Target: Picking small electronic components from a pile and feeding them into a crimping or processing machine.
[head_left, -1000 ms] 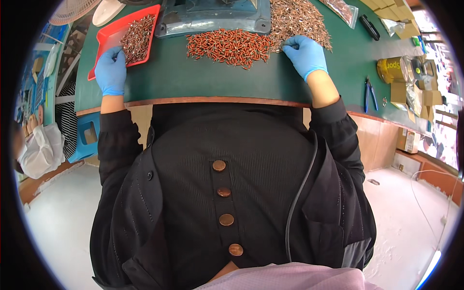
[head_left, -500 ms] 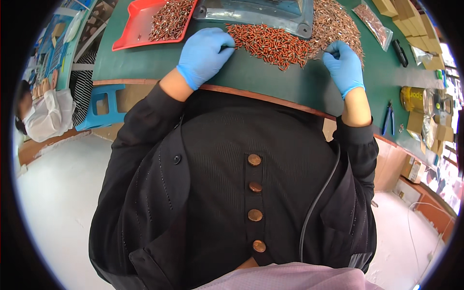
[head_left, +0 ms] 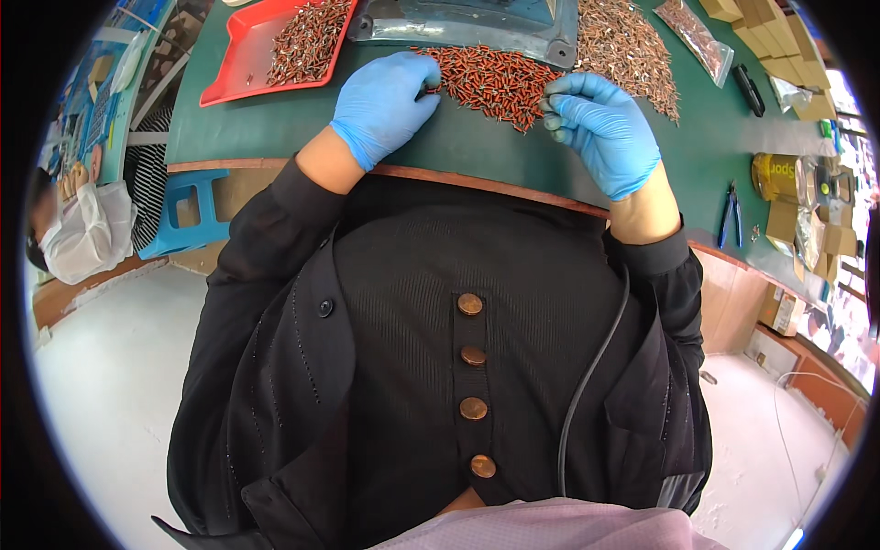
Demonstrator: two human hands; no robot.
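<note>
**Small-parts assembly workshop**

Green work mat (head_left: 275, 128) on a bench heaped with small red components (head_left: 495, 81). Red sorting tray (head_left: 240, 57), pliers (head_left: 731, 213), tape roll (head_left: 777, 176), stacked cardboard boxes (head_left: 830, 240). Blue plastic stool (head_left: 188, 213) on bare pale floor.

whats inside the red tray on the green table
The red tray holds a loose heap of small reddish-brown parts, piled toward its right side; its left part is bare. The tray's far end is cut off by the picture's top edge, so anything there is unseen.
</note>
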